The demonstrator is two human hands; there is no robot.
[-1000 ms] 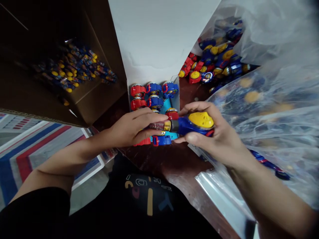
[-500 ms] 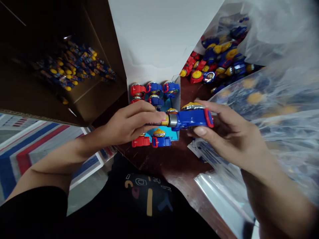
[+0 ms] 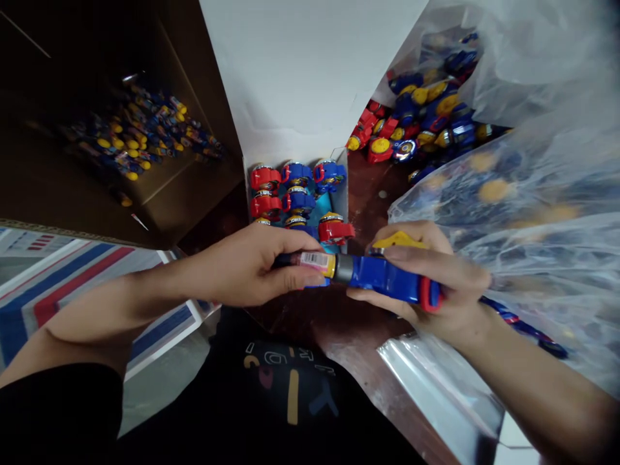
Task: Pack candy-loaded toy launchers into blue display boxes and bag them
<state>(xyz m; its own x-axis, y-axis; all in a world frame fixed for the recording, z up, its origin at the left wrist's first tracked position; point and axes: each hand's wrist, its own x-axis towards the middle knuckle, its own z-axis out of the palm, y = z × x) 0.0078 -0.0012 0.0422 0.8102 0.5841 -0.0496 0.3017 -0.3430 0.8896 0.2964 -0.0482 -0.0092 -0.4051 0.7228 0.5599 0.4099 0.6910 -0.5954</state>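
Note:
My left hand (image 3: 242, 265) is closed, thumb and fingers gripping a small tube (image 3: 316, 259) with a barcode label and a yellow end. In my right hand (image 3: 450, 278) is a blue toy watch (image 3: 387, 279) with a yellow top and a red buckle, its strap lying along the fingers. The tube's yellow end meets the grey end of the watch; whether it sits inside cannot be made out. Just beyond my hands stands a white display box (image 3: 343, 194) holding rows of toy watches. One red toy watch (image 3: 335, 230) lies at its right side.
A deep cardboard box (image 3: 194, 200) at left holds a heap of small yellow-ended tubes (image 3: 133, 145). Loose red and blue toy watches (image 3: 411, 116) are piled at the back right beside a clear plastic bag (image 3: 542, 174). The box's white lid (image 3: 314, 71) stands upright behind it.
Both hands have come nearer my body, with the toy watch shifting right. My left wrist has turned, showing the tube's barcode. My right fingers now wrap over the watch. More of the box's contents shows.

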